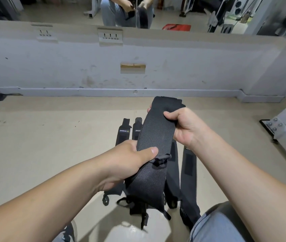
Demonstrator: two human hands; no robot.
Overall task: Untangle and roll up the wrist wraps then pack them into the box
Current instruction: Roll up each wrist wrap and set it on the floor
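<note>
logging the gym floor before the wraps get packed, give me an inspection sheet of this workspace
surface: beige floor, scuffed at the left
job's things: one wrist wrap held up; other wraps lying flat on the floor beneath it; box not in view
clutter: nothing seen
grippers: left hand grips the wrist wrap's lower part, right hand its upper part
cables: none in the wall sockets
surroundings: marked wall, mirror above it, bolted metal frame at right

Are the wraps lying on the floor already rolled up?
No, the wraps lie stretched out flat on the floor, side by side.
</note>
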